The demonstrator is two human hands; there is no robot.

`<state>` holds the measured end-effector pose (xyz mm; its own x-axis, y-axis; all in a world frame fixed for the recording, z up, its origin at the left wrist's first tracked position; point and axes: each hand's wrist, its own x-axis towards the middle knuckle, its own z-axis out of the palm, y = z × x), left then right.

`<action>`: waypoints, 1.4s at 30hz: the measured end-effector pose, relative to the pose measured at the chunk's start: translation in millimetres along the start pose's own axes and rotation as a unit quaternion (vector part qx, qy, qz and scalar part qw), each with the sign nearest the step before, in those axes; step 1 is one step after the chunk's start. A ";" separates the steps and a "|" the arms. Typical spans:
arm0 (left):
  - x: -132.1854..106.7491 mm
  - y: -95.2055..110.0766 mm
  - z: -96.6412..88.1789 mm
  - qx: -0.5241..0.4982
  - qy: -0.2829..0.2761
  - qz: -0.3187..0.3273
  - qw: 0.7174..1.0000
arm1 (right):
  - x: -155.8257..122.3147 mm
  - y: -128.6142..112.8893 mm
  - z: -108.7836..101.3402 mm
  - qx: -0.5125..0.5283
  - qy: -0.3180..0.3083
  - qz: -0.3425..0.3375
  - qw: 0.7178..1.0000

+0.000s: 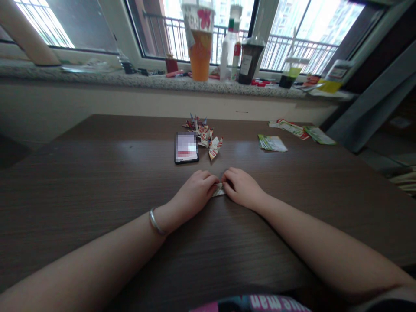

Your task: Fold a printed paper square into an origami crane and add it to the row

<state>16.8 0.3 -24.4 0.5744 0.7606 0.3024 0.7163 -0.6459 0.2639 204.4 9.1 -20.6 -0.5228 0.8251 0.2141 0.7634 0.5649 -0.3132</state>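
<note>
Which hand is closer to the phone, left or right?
Left. The left hand is just this side of the phone; the right hand is also this side, but farther to the right.

From where I stand it's a broad brown table [113,186] with a faint wood grain and a dull sheen, and 1 black-edged phone [186,147] lies flat on it, its screen blurred out. Just to the right of the phone and behind it sits a loose cluster of pointed, folded paper pieces [204,135], cream and red; well to its right is a fanned stack of green-and-white papers [272,143], and farther right still, a red-edged strip [292,128] near 1 more green-and-white piece [320,135]. Nearer than the phone and a little right, a small pale paper [219,190] shows, partly covered.
</note>
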 end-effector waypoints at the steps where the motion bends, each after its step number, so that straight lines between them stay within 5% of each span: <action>1: 0.0 -0.4 0.2 0.001 0.001 -0.001 1.000 | -0.2 0.0 -0.1 0.004 0.003 0.000 1.000; 12: -1.2 -2.0 0.6 0.018 -0.001 -0.002 1.000 | -0.9 5.3 2.2 0.050 0.027 -0.004 0.998; 19: -0.5 -2.9 1.5 0.030 -0.015 -0.012 0.999 | -5.8 3.2 -4.9 -0.040 0.031 -0.015 0.999; 26: -1.4 -1.4 -1.2 0.019 -0.011 -0.015 1.000 | -7.6 6.8 -4.4 -0.019 0.026 -0.025 0.999; 42: -3.6 -6.1 -3.5 0.008 0.027 0.055 0.998 | -10.0 6.1 -4.1 0.015 0.030 -0.062 0.998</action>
<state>8.9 1.3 -23.9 0.6281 0.6798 0.3786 0.6563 -0.7242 0.2116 215.8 4.3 -20.9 -0.5872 0.7486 0.3079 0.6830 0.6624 -0.3078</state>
